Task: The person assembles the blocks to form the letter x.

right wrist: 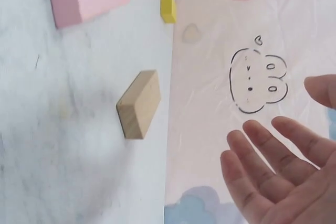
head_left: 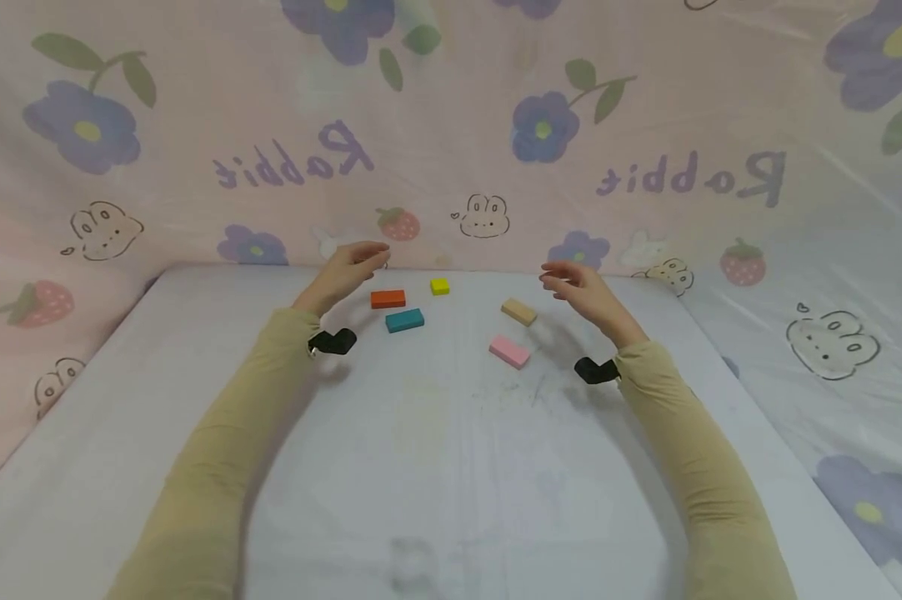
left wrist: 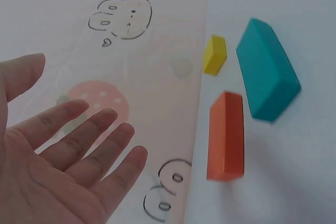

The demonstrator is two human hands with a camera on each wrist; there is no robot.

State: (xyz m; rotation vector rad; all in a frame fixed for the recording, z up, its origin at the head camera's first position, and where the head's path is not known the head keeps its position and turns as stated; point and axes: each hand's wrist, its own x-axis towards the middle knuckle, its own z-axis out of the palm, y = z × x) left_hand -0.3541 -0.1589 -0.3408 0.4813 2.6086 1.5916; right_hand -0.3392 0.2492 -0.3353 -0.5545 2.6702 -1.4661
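My left hand (head_left: 348, 271) hovers above the far left part of the table, fingers extended and holding nothing. Nearest to it lie an orange-red block (head_left: 388, 299) and a teal block (head_left: 405, 321). A small yellow block (head_left: 439, 287) lies farther right, close to the back edge. On the other side, my right hand (head_left: 582, 292) is raised with relaxed fingers and nothing in them. A bare wooden block (head_left: 519, 312) lies to its left, and a pink block (head_left: 509, 352) sits nearer the front. Both palms (left wrist: 58, 182) show in their wrist views, apart from every block.
A white-covered table (head_left: 451, 467) carries the blocks. Behind it hangs a pink curtain (head_left: 436, 108) printed with flowers, rabbits and strawberries, which also runs along both sides. Black wrist mounts (head_left: 334, 342) stick out inward from the sleeves. Dark smudges mark the cloth near the pink block.
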